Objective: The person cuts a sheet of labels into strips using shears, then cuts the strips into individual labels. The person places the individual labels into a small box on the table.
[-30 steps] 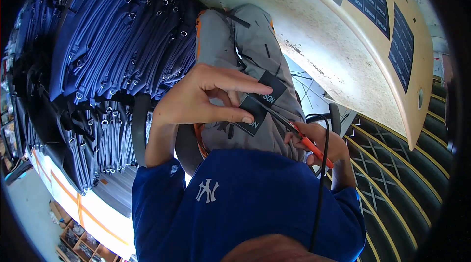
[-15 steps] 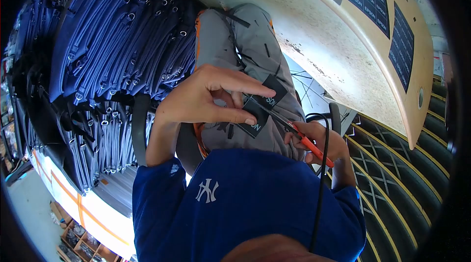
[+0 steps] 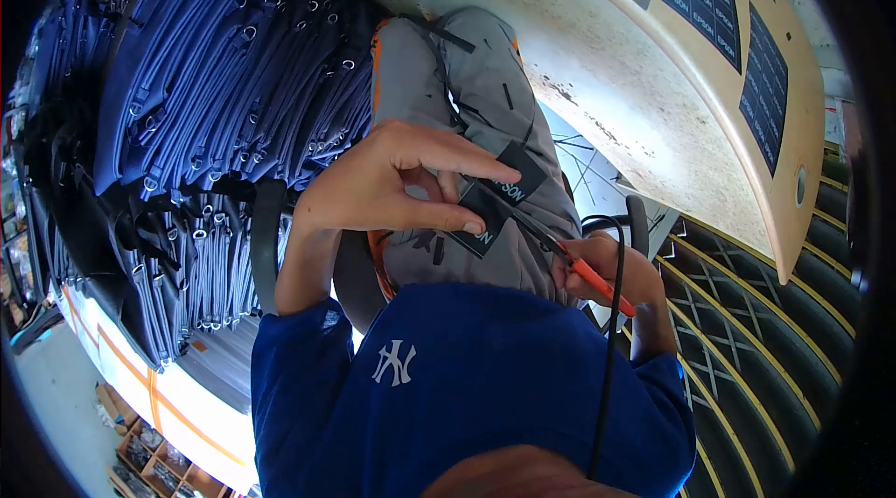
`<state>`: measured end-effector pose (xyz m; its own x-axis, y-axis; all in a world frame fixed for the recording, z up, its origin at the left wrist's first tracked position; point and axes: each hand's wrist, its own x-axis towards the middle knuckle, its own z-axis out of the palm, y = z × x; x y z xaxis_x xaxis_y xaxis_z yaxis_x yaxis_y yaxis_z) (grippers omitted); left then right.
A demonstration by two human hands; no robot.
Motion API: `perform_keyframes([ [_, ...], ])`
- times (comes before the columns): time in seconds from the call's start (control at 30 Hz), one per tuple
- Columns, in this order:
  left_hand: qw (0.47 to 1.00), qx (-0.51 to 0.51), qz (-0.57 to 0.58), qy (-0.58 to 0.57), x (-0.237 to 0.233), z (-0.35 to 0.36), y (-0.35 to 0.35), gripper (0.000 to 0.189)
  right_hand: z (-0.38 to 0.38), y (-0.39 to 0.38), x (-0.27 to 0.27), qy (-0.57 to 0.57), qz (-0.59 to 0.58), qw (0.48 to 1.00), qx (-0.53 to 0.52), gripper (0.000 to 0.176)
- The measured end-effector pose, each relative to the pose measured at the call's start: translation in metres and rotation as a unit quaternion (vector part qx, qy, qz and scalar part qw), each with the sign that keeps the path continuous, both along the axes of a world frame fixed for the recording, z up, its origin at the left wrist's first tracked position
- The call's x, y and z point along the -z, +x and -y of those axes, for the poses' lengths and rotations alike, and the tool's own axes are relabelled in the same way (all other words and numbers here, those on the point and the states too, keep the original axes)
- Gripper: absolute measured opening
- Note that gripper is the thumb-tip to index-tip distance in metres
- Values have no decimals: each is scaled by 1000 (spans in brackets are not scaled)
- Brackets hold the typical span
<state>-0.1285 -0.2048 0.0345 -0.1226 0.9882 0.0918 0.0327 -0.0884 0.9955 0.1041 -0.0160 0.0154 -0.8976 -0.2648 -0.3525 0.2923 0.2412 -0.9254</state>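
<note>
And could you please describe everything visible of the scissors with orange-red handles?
The scissors have orange-red, plastic-looking handles and slim, grey, metallic-looking blades. The bare right hand grips the handles, partly hiding them. They slant above the grey trousers, blades reaching toward the gap between two black fabric labels in the left hand. Whether the blades are fully shut, or touch the labels, I cannot tell.

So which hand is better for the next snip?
Probably the right hand: it already holds the orange-handled scissors, with the blades at the black labels. The left hand is busy holding those labels.
</note>
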Motion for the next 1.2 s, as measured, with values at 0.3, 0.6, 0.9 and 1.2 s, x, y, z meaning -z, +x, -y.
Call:
perform_keyframes([
  [0.3, 998, 2, 14, -53, 1, -3, -6, 51, -4, 0, 2, 27, -23, 999, -10, 54],
  [0.6, 996, -44, -70, -17, -31, -40, -32, 54, -8, 8, 9, 4, -21, 999, 36, 46],
  [0.9, 927, -214, -286, 118, -110, -218, -113, 26, 7, 20, 18, -35, -48, 989, 136, 50],
  [1.2, 812, -145, -556, 105, -84, -279, -162, 45, 1, 38, 14, -94, 19, 969, 226, 31],
])
